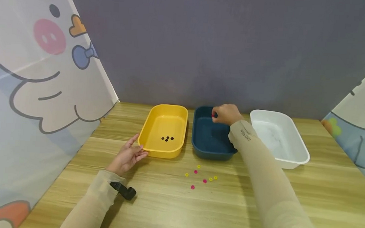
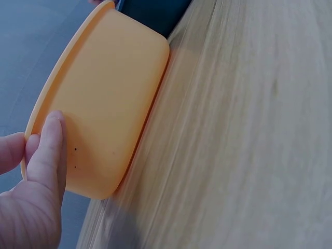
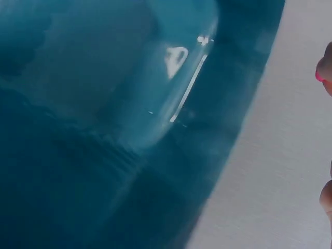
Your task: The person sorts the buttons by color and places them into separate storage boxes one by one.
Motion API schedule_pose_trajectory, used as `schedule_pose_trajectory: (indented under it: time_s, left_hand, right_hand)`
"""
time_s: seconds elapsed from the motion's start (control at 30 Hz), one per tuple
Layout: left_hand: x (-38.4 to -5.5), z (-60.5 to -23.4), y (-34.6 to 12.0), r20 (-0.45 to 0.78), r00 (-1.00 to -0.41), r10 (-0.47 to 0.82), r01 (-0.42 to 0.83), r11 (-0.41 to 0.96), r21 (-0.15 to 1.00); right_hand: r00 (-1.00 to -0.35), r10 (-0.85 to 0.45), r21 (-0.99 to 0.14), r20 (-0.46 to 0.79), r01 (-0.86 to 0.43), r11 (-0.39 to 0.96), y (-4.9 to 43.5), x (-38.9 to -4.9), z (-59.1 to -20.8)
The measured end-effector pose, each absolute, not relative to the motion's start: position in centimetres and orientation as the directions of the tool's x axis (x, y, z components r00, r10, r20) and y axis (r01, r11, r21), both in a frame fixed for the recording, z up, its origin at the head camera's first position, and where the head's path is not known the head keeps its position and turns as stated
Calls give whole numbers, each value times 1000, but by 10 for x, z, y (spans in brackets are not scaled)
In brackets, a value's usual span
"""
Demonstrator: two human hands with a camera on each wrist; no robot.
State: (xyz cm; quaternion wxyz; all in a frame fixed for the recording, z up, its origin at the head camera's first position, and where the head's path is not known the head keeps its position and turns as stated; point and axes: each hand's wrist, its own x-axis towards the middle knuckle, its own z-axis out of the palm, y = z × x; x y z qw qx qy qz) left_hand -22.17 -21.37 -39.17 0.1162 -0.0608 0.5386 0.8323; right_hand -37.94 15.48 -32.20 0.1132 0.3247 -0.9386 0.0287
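My left hand [image 1: 126, 157] pinches the near left corner of a yellow tray [image 1: 164, 154], thumb at the rim and fingers along the outer wall, as the left wrist view shows. Several small black buttons [image 1: 167, 138] lie inside that tray. Over the far part of a dark blue tray [image 1: 212, 155], my right hand [image 1: 227, 114] holds a small pink button [image 1: 213, 114] between its fingertips. Only an edge of the same pink button [image 3: 319, 77] shows in the right wrist view. Part of the blue tray is hidden by the right hand and sleeve.
On the wooden table before the trays lie 3 pink buttons [image 1: 205, 181] and several yellow ones [image 1: 211, 179]. A white tray [image 1: 296, 164] stands at the right, partly behind the right sleeve. A grey wall [image 1: 205, 49] rises behind the trays.
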Motion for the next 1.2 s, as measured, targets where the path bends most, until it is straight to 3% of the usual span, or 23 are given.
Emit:
schedule_pose_trajectory:
  time_s: [0.33,0.77,1.2]
  left_hand:
    - [-220,-393,-214,-241,-962,125,-271,-375,887]
    - [-220,-391,-212,-218,-966,138,-256,-393,883]
    - [-222,-392,-216,-224,-964,145,-264,-388,883]
  right_hand:
    - [-808,-573,-26,138,-581,814,147,-382,-345]
    - [-768,-631,-18,114,-636,771,129,-381,-349]
    - [-743,-630,-181,227,-668,722,115,-348,-305]
